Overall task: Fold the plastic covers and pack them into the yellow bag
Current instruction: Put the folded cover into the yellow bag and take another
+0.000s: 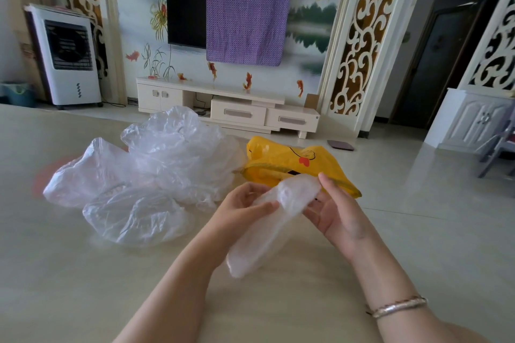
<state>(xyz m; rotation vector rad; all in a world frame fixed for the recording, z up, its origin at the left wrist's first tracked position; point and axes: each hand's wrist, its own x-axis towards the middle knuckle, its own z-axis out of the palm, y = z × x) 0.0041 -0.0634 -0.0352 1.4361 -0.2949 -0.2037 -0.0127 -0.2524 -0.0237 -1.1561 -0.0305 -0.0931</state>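
A folded clear plastic cover [267, 231] hangs between both hands above the beige table [83, 273]. My left hand [245, 207] pinches its upper part with thumb and fingers. My right hand [334, 211] holds its top end, fingers curled behind the plastic. Right behind the hands lies the yellow bag [281, 161], printed with a red and black figure, its mouth turned toward me. A loose heap of several crumpled clear plastic covers [156, 172] lies on the table to the left of the bag.
The table's right edge runs close to my right hand, with glossy floor beyond. A white TV cabinet [228, 108] stands against the far wall, and a white air cooler [69, 56] stands at far left. A silver bracelet [398, 306] circles my right wrist.
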